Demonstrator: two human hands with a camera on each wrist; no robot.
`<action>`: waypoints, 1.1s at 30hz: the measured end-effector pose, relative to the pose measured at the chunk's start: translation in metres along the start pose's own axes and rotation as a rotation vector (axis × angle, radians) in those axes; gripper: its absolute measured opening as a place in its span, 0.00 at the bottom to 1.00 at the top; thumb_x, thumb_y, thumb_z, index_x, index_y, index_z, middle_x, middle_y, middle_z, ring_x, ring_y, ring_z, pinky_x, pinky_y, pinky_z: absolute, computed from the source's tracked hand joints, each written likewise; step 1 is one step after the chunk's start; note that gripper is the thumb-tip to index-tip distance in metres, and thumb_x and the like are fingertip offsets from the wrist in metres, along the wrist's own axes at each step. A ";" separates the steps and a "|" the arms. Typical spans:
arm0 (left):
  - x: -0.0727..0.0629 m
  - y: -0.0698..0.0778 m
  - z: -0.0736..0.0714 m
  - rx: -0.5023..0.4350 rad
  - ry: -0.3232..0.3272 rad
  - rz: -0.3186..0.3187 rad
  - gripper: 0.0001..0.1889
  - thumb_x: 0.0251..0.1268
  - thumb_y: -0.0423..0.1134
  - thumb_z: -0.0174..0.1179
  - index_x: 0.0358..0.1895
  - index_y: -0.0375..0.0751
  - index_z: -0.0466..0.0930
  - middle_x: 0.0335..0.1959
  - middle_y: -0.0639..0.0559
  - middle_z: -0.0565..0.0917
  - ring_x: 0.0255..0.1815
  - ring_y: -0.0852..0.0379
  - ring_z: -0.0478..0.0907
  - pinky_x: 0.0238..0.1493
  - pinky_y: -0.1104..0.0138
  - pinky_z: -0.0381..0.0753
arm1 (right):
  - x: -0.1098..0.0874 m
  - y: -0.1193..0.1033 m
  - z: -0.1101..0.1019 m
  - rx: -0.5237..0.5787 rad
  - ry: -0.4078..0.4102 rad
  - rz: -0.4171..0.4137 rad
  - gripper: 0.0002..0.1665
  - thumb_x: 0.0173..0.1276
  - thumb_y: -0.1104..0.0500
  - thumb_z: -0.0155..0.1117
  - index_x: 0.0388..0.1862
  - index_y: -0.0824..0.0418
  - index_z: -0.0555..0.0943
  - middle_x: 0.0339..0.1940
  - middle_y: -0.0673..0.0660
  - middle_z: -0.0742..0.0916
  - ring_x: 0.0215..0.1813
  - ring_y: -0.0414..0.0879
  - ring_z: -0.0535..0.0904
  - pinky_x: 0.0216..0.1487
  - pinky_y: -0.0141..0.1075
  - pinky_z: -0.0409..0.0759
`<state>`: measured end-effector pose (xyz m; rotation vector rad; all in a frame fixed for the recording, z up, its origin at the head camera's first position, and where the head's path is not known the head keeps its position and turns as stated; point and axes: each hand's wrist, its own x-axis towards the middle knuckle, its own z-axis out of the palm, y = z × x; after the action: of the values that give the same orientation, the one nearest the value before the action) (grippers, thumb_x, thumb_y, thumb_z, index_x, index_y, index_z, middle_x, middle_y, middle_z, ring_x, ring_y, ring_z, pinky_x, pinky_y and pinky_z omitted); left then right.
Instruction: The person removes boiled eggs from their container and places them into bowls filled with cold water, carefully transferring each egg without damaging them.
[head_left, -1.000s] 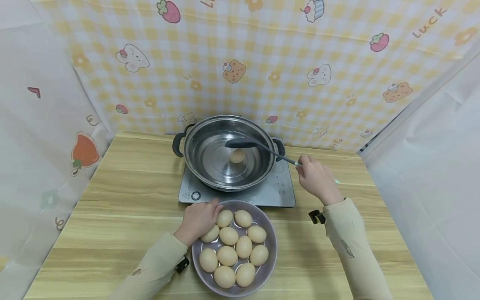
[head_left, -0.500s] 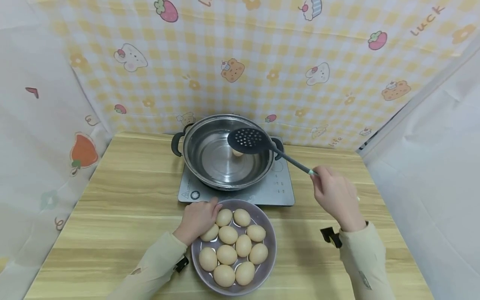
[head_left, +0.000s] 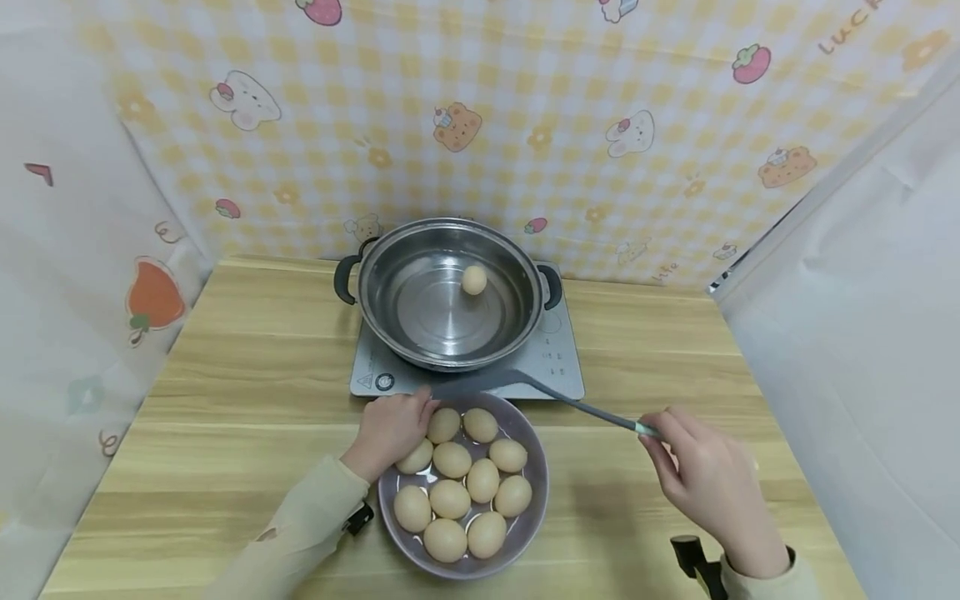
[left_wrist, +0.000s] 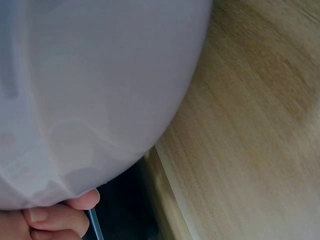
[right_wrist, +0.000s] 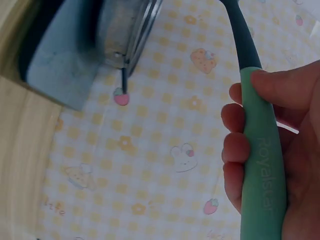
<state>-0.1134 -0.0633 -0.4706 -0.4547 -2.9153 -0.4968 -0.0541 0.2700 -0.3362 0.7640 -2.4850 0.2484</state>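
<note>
My right hand (head_left: 708, 471) grips the skimmer's green handle (right_wrist: 262, 175) to the right of the bowl. The skimmer's dark head (head_left: 480, 382) is seen nearly edge-on, with nothing visible on it, over the gap between pot and bowl. My left hand (head_left: 390, 433) holds the far left rim of the mauve bowl (head_left: 537, 493); in the left wrist view its fingers (left_wrist: 57, 220) curl against the bowl's outer side. Several brown eggs (head_left: 451, 499) lie in shallow water in the bowl. A single egg (head_left: 474, 280) is in the steel pot (head_left: 382, 329).
The two-handled pot stands on a flat induction cooktop (head_left: 562, 354) at the back of the wooden table (head_left: 255, 375). A yellow checked cloth (head_left: 525, 75) hangs right behind it. White sheets (head_left: 67, 333) close off both sides.
The skimmer has risen out of the pot and come back toward the bowl, the right hand moving right and nearer. The egg stays in the pot. The left hand keeps its hold.
</note>
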 end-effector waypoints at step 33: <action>0.001 0.001 0.001 0.005 -0.007 -0.013 0.13 0.65 0.45 0.51 0.25 0.43 0.67 0.12 0.44 0.74 0.13 0.44 0.72 0.12 0.58 0.64 | -0.009 -0.002 0.015 -0.162 -0.048 -0.118 0.27 0.70 0.51 0.31 0.15 0.53 0.71 0.15 0.41 0.57 0.14 0.31 0.48 0.15 0.23 0.44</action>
<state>-0.1137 -0.0617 -0.4708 -0.4372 -2.9274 -0.4900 -0.0531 0.2675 -0.3535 0.8526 -2.4580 -0.0132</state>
